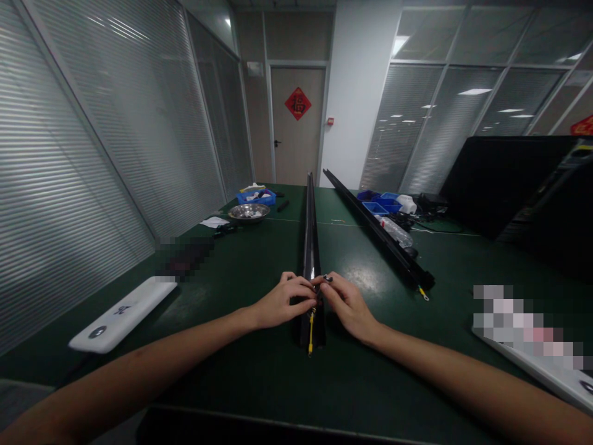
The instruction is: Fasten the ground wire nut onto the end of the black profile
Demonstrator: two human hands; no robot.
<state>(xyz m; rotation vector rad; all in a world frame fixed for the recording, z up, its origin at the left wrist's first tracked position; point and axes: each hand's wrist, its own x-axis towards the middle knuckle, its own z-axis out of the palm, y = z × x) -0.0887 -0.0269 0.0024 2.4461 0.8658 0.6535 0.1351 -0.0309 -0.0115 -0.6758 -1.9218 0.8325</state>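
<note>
A long black metal channel lies lengthwise on the green table, its near end in front of me. My left hand comes at it from the left, fingers bent over the channel and thumb reaching in towards them. From the other side my right hand has its thumb and fingers pinched together above the channel; a small dark, shiny bit shows at its index finger. What the fingertips hold is mostly hidden. Below the hands, a short yellow wire with a metal end lug sticks out of the channel's near end.
A second black channel slants across the right side, with a yellow lead. Blue bins and a clear plastic bag lie beyond. At left are a steel bowl and white device; dark monitors stand right.
</note>
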